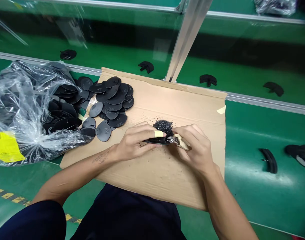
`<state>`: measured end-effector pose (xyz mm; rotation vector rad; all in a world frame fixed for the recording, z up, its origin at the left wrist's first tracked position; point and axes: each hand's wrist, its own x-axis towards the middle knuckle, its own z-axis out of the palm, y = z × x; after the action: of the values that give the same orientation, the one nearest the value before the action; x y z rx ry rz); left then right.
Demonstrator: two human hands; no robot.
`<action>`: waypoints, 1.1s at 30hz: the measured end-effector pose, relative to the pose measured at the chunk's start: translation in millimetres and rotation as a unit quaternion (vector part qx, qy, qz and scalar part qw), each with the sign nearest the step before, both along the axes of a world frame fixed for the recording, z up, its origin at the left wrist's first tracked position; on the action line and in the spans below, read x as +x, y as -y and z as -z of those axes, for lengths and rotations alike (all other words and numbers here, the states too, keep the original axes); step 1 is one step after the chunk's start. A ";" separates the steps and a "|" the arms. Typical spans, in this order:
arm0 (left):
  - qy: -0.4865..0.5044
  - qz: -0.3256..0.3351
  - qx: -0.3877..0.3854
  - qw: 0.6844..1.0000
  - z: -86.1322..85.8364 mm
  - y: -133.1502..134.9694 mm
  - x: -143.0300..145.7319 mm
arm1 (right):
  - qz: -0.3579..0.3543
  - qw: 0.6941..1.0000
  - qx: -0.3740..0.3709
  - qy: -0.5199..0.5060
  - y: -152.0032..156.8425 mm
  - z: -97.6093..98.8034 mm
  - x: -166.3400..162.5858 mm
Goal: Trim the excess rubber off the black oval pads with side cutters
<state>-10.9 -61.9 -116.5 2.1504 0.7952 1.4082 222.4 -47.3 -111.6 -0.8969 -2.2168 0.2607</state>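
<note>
My left hand (139, 138) grips a flat black plastic disc (157, 141) at its left end, holding it edge-on over the cardboard sheet (152, 176). Yellow tape wraps one finger of that hand. In my right hand (196, 145) is a pair of nippers (173, 139), its metal jaws at the disc's right edge; whether they are closed on it I cannot tell. Just behind the disc lies a heap of small black plastic bits (163, 125). To the left, a pile of black oval discs (114, 98) rests on the cardboard.
A clear plastic bag (19, 96) of more discs, with a yellow label (7, 146), lies at the left. A metal post (187, 40) rises behind the cardboard. Curved black parts (207, 80) stand along the back, and another curved part (268, 160) lies on the green bench at right.
</note>
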 end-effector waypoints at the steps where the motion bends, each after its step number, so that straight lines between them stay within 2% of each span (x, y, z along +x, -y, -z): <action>1: -0.006 -0.001 0.000 1.000 -0.4 -0.1 -0.4 | 0.002 1.000 0.001 0.009 0.4 0.6 -0.6; 6: -0.028 0.007 0.006 1.000 -1.4 -1.1 -2.7 | 0.013 0.999 0.010 0.035 1.1 1.6 -2.8; 22: 0.013 0.032 -0.036 0.999 3.7 0.4 0.3 | 0.048 0.993 0.062 0.086 4.2 1.9 0.2; 27: -0.019 0.001 -0.036 0.999 2.4 0.7 -2.0 | 0.046 0.997 0.023 0.060 3.7 4.8 -0.5; 33: -0.104 0.004 -0.011 0.995 4.7 -0.2 -2.8 | 0.074 0.991 0.028 0.110 -0.9 6.2 4.0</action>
<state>-13.7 -61.8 -121.2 2.3068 0.8713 1.1794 226.4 -46.3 -117.7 -1.0991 -2.3300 0.0306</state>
